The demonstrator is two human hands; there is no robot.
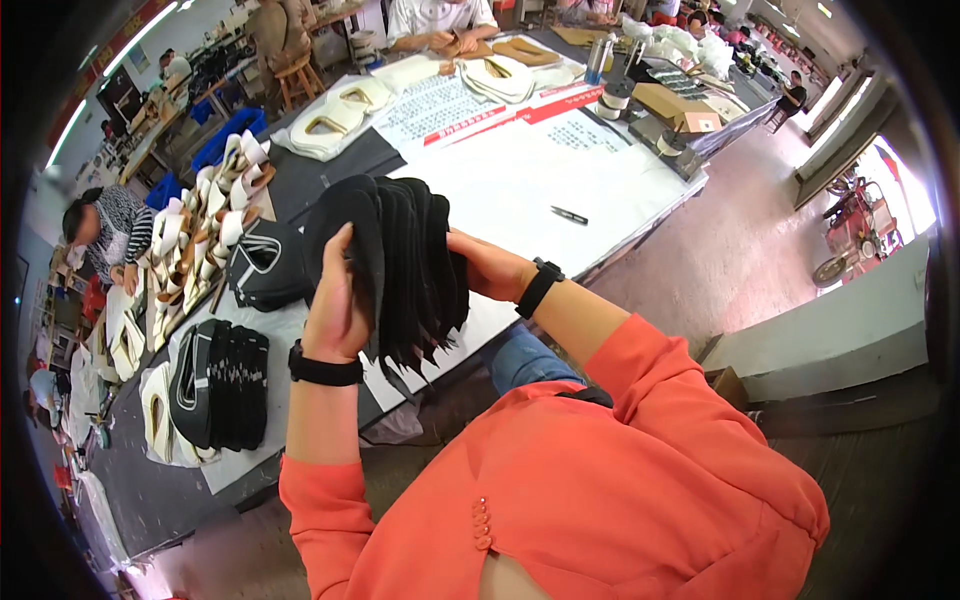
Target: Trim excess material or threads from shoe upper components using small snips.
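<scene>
Head view: a thick stack of limp black flat pieces with pointy lower ends was held up over the near side of a long table covered in white paper. It was pretty much sandwiched, with the bare left hand clamped on its left side and the bare right hand on its right, the right fingers mostly hidden behind it. Whether any of its weight was taken by the table couldn't be told.

Just left of the stack, a black pile with a grey-edged cutout was parked, and lower left of it a taller black pile with grey trim was set next to some cream cutout pieces. Farther left of the stack, loads of curved white-and-tan pieces were heaped up. A slim black pen was left lying to its right.
</scene>
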